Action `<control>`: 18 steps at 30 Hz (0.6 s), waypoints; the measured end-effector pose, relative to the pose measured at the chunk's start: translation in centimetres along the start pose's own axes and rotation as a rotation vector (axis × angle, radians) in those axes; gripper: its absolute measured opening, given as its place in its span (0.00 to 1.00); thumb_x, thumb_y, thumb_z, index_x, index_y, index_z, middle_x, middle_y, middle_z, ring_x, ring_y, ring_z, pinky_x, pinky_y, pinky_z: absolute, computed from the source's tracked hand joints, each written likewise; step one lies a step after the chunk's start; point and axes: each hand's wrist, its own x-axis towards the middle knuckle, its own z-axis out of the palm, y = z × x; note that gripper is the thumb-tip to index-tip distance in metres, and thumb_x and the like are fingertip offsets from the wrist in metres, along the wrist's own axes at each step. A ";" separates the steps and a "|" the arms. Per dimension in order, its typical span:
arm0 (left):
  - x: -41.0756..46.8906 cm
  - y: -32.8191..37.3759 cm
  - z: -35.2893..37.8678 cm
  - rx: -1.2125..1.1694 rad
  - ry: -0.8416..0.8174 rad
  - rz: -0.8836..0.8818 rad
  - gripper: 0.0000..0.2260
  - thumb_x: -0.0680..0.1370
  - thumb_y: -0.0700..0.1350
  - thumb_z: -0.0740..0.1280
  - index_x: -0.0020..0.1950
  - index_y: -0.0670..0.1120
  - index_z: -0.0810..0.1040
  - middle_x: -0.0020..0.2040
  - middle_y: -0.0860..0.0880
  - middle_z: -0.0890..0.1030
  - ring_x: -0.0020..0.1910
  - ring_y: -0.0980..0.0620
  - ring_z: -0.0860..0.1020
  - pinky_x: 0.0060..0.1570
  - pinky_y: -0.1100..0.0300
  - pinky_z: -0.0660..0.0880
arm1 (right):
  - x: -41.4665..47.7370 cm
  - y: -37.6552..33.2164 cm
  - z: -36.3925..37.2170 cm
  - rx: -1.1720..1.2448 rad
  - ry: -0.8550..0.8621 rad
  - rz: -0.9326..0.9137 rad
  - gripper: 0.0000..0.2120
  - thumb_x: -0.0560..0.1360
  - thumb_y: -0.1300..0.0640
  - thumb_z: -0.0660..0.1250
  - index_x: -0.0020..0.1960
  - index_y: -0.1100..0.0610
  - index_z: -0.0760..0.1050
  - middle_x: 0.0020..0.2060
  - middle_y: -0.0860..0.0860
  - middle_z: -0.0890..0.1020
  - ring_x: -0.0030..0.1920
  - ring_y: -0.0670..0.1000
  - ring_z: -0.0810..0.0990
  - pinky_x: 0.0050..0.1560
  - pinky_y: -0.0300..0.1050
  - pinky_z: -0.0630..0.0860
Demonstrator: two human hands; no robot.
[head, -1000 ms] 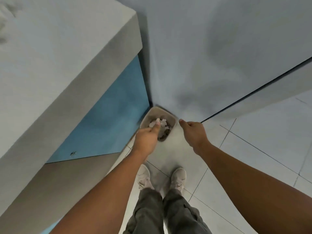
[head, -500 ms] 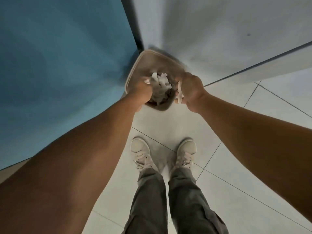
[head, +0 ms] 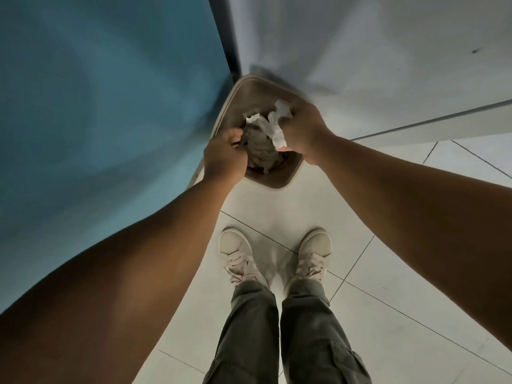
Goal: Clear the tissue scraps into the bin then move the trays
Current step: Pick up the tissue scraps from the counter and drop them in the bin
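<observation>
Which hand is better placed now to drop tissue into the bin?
The right hand: it holds white tissue scraps directly over the open bin. The left hand sits curled at the near rim; whether it holds tissue is unclear.

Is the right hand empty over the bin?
No, the right hand grips a crumpled wad of white tissue above the open bin.

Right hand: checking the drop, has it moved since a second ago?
Yes: the right hand moved leftward, from beside the bin to over its opening, gripping tissue.
</observation>
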 end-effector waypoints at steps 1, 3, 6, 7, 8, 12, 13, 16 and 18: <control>-0.4 0.0 -0.2 0.008 -0.004 0.000 0.17 0.77 0.36 0.63 0.64 0.46 0.78 0.59 0.49 0.81 0.58 0.55 0.79 0.59 0.65 0.72 | 0.0 -0.2 0.2 -0.052 -0.048 0.074 0.17 0.80 0.60 0.59 0.68 0.58 0.71 0.63 0.57 0.76 0.64 0.61 0.75 0.56 0.55 0.78; -1.2 0.3 -0.8 0.023 -0.011 0.002 0.17 0.77 0.37 0.63 0.65 0.46 0.78 0.60 0.50 0.81 0.57 0.55 0.79 0.58 0.66 0.71 | -0.3 -0.4 0.2 -0.332 -0.013 0.004 0.16 0.79 0.61 0.61 0.67 0.60 0.71 0.62 0.56 0.77 0.63 0.60 0.75 0.61 0.54 0.75; -2.9 1.6 -2.2 0.049 -0.028 0.028 0.18 0.78 0.36 0.62 0.66 0.46 0.77 0.61 0.49 0.81 0.59 0.54 0.78 0.58 0.66 0.71 | -2.9 -1.4 -0.9 -0.336 0.049 -0.083 0.19 0.76 0.65 0.61 0.67 0.58 0.71 0.60 0.58 0.78 0.59 0.60 0.78 0.58 0.56 0.78; -3.6 2.3 -2.7 0.059 -0.031 0.038 0.18 0.78 0.36 0.61 0.66 0.46 0.77 0.61 0.49 0.80 0.59 0.53 0.78 0.58 0.67 0.71 | -4.2 -1.8 -1.2 -0.356 0.051 -0.116 0.20 0.76 0.64 0.60 0.68 0.58 0.71 0.61 0.58 0.77 0.59 0.60 0.78 0.59 0.55 0.77; -4.5 3.1 -3.2 0.066 -0.033 0.049 0.18 0.78 0.36 0.61 0.66 0.46 0.77 0.62 0.49 0.80 0.59 0.53 0.78 0.58 0.67 0.70 | -5.7 -2.2 -1.8 -0.397 0.043 -0.145 0.19 0.77 0.63 0.60 0.67 0.57 0.72 0.62 0.57 0.77 0.60 0.59 0.77 0.60 0.53 0.76; -9.0 7.5 -6.1 0.059 -0.034 0.081 0.19 0.77 0.36 0.62 0.67 0.48 0.77 0.63 0.49 0.80 0.61 0.52 0.78 0.58 0.65 0.71 | -12.5 -4.7 -4.3 -0.556 0.029 -0.238 0.22 0.76 0.53 0.64 0.71 0.52 0.70 0.67 0.52 0.75 0.66 0.56 0.74 0.63 0.44 0.70; -10.5 8.9 -7.0 0.066 -0.030 0.108 0.18 0.78 0.37 0.63 0.67 0.48 0.77 0.63 0.49 0.80 0.61 0.52 0.78 0.59 0.64 0.71 | -14.7 -5.7 -5.1 -0.576 0.026 -0.242 0.23 0.77 0.52 0.65 0.71 0.51 0.69 0.68 0.52 0.75 0.66 0.56 0.73 0.64 0.43 0.69; -15.2 13.6 -10.3 0.103 -0.007 0.241 0.17 0.78 0.38 0.65 0.67 0.45 0.76 0.62 0.47 0.80 0.61 0.49 0.78 0.60 0.63 0.71 | -21.5 -9.2 -7.0 -0.555 0.024 -0.309 0.22 0.77 0.54 0.65 0.71 0.50 0.69 0.66 0.52 0.76 0.65 0.55 0.73 0.60 0.41 0.67; -18.7 16.8 -12.7 0.151 0.014 0.307 0.17 0.77 0.38 0.66 0.66 0.47 0.77 0.61 0.49 0.81 0.59 0.50 0.78 0.59 0.62 0.72 | -26.0 -12.2 -8.0 -0.580 0.027 -0.401 0.21 0.77 0.55 0.64 0.69 0.49 0.70 0.63 0.50 0.77 0.64 0.54 0.74 0.57 0.39 0.66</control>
